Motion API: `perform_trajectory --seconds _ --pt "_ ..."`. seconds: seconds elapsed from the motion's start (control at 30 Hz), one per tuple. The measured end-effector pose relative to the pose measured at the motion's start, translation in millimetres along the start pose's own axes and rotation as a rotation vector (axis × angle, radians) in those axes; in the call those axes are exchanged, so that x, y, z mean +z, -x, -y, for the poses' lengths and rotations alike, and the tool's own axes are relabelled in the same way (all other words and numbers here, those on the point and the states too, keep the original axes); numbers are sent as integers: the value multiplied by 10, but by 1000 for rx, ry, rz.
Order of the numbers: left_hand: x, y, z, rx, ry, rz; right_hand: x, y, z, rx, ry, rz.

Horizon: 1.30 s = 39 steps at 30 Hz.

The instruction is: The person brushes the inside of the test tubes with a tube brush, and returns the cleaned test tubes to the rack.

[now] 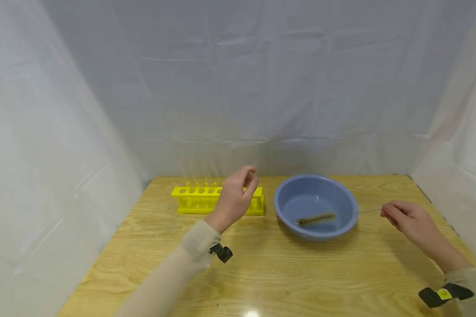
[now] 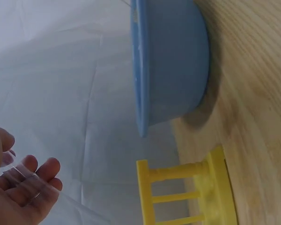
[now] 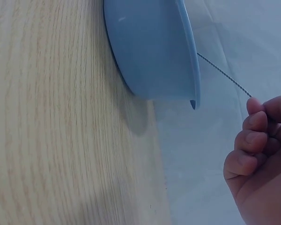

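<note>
In the head view, my right hand (image 1: 414, 224) pinches the thin twisted wire handle (image 3: 225, 75) of a test tube brush. Its tan bristle head (image 1: 316, 219) is inside the blue basin (image 1: 279, 211), low toward the near side. My left hand (image 1: 236, 193) is raised over the right part of a yellow test tube rack (image 1: 188, 210), left of the basin. Seen from the left wrist, the fingers are curled round a clear test tube (image 2: 30, 180), which is hard to make out from the head. The basin hides part of the wire from the right wrist.
Several faint clear tubes (image 1: 194, 171) stand upright along the rack's back row of pegs. Rack and basin sit near the far edge of a wooden table (image 1: 262, 273). White sheeting (image 1: 238, 88) encloses the back and both sides.
</note>
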<state>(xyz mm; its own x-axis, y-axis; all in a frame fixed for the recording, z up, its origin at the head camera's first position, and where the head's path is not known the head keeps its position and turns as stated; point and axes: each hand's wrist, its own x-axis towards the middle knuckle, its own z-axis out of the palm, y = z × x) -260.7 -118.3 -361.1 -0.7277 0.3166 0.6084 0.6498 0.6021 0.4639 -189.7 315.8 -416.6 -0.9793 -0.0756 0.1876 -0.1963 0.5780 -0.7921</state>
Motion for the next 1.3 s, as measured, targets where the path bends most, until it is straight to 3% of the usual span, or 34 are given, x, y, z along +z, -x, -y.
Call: perform_trajectory --seconds 0.23,0.4,0.6,0.8,1.07,1.3 --pt "152 43 -15 40 -20 102 -28 20 20 -1 9 -52" --pt "270 67 -24 31 -47 197 -61 16 23 -31 -37 -90" --pt "407 105 -10 -4 -61 333 -113 7 13 21 -107 -122" --pt "508 109 0 2 -177 429 -173 10 49 56 -195 -138" --pt "593 100 -11 16 -299 483 -201 -4 57 3 -332 -153" --pt "674 105 -6 51 -324 496 -196 14 67 -29 -449 -142"
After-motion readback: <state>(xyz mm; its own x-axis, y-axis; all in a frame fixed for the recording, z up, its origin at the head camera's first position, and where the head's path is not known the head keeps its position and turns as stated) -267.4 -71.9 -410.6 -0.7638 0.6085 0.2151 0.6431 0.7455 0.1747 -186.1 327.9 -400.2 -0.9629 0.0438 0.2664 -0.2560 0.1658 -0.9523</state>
